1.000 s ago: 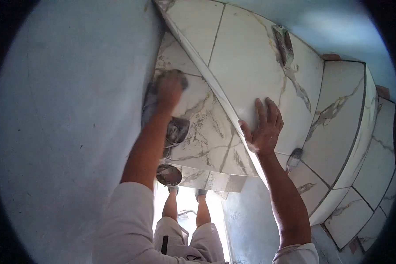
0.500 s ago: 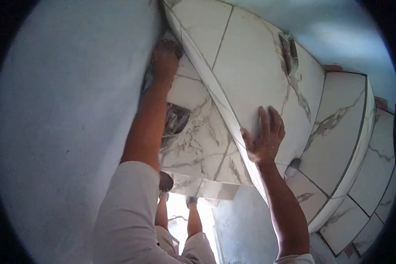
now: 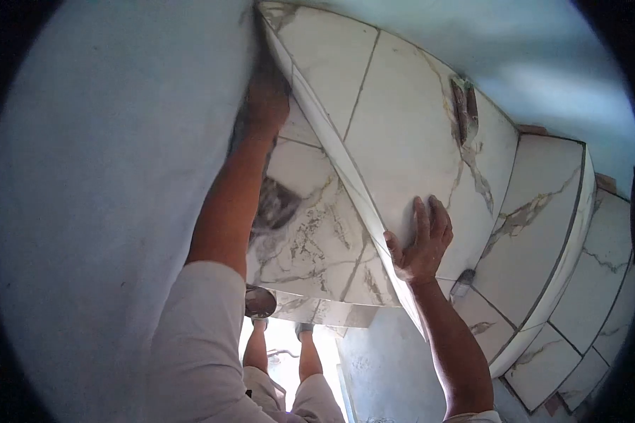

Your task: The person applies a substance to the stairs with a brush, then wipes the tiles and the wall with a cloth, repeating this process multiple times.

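While my right hand [image 3: 421, 255] rests, fingers spread, on dark-jointed upper tile [image 3: 409, 134]: left hand [image 3: 267, 106] by wall [image 3: 120, 176], fingers' state I cannot tell; lower tile [image 3: 314, 240], dark-patched

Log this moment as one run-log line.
left hand: beside blue wall, grip unclear | right hand: open on marbled tile

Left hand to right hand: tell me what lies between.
From left hand to right hand, the head view shows marbled tile, then a white edging strip, then another tile.
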A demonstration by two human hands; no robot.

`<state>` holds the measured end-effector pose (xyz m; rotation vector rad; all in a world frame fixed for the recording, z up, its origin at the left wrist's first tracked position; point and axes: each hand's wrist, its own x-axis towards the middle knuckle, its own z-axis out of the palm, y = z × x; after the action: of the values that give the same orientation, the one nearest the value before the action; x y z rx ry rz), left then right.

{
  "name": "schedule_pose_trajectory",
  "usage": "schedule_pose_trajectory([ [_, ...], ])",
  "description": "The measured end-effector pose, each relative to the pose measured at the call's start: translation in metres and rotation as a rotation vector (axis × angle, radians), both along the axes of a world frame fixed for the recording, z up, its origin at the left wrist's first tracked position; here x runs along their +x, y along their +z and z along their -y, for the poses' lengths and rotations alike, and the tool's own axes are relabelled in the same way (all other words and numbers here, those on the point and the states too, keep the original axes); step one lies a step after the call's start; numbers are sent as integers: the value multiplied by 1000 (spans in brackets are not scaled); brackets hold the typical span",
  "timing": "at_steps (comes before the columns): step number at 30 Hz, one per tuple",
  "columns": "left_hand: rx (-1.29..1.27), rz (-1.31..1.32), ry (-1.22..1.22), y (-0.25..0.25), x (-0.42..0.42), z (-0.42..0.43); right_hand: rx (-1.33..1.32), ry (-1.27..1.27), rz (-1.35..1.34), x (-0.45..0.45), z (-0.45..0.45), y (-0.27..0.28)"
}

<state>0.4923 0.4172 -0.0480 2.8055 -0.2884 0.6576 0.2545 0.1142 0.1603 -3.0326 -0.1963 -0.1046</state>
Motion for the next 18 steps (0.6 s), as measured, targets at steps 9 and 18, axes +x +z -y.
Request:
schedule_pose_trajectory([
  [9,-59,-117,-148,-13,-43,26,51,-9,43,0,1,-4],
  [18,-303,-496,-167,-20,-285,176,27,-72,23,-3,-5,0],
])
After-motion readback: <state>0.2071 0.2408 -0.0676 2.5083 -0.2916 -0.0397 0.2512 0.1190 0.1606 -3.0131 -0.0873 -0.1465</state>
